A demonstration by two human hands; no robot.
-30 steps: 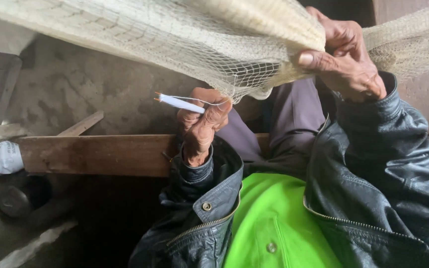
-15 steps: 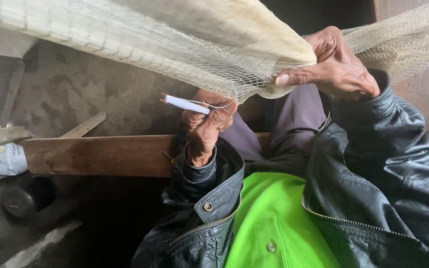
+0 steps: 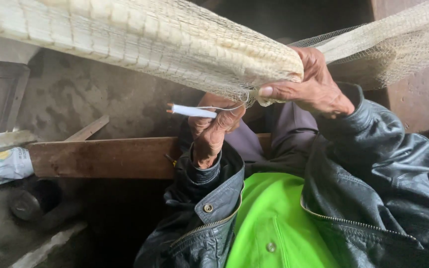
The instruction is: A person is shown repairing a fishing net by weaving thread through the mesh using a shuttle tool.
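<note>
In the upper middle of the frame, under the pale bunched net [image 3: 150, 39]: right hand [image 3: 314, 92] closed hard on the gathered edge, thumb and fingers [image 3: 274, 91] pinching the folded mesh where it narrows to a point. Just below and left of that pinch: left hand [image 3: 214, 131] wrapped around the rear of a white netting needle [image 3: 192, 111], fingers [image 3: 229, 116] curled shut on it, tip pointing toward the left of the frame. From needle to net edge, a thin pale thread [image 3: 232, 106], short and slightly curved.

For working the needle well, by the look of it: hold the net taut with the right hand so that the meshes stand open. Guide the needle by its back end, with the tip free. Draw the thread with an even pull, never with a jerk, since fine mesh likely snags or puckers easily. Pinch close to the working spot, as now.

Needle just beside the right thumb, apart from it, joined only through the thread; net touching the right fingers, not clearly touching the left.

Across the middle left, a wooden plank [image 3: 100, 158]; at the lower left, a dark round can [image 3: 28, 203] on the rough floor [image 3: 75, 94]; at the left edge, a printed sack [image 3: 1, 166].
</note>
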